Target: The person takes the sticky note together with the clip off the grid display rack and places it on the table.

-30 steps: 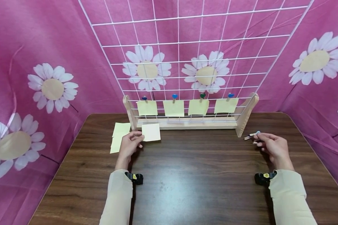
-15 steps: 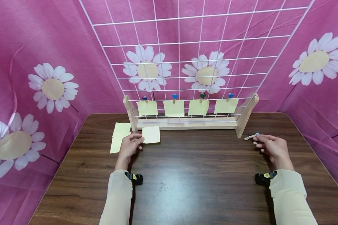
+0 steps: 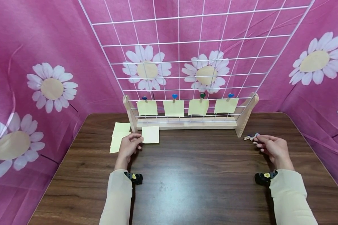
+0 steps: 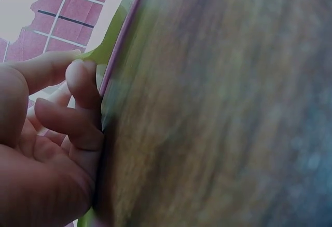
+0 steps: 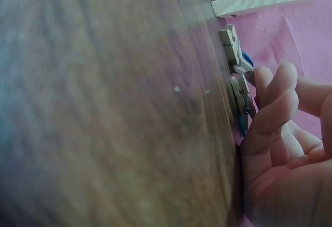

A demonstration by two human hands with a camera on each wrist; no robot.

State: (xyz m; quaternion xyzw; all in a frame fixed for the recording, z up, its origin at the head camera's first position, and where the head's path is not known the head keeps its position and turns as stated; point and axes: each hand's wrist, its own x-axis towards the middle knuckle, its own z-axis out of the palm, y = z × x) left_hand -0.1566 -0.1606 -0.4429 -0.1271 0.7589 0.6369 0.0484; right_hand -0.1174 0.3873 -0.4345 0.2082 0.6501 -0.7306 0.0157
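In the head view, my left hand (image 3: 129,146) pinches the left edge of a pale yellow sticky note (image 3: 150,135), in front of the wire grid's wooden stand. The left wrist view shows the note's curved yellow corner (image 4: 106,42) at the thumb and fingertips. My right hand (image 3: 274,148) is right of the stand, its thumb and forefinger pinching a small wooden clothespin (image 3: 255,135) by its light-blue end. Beside those fingertips in the right wrist view lie a clothespin with a blue heart (image 5: 231,42) and another clothespin (image 5: 240,94).
A white wire grid (image 3: 178,42) stands in a wooden base (image 3: 186,124) at the table's back. Several yellow notes (image 3: 173,108) hang from it by heart-topped clothespins (image 3: 174,97). More sticky notes (image 3: 121,128) lie by my left hand on the brown table (image 3: 191,175).
The sticky note in my left hand has tipped down slightly toward the table. The clothespin at my right fingertips has shifted a little, and other clothespins show beside it. Both arms stay in place.
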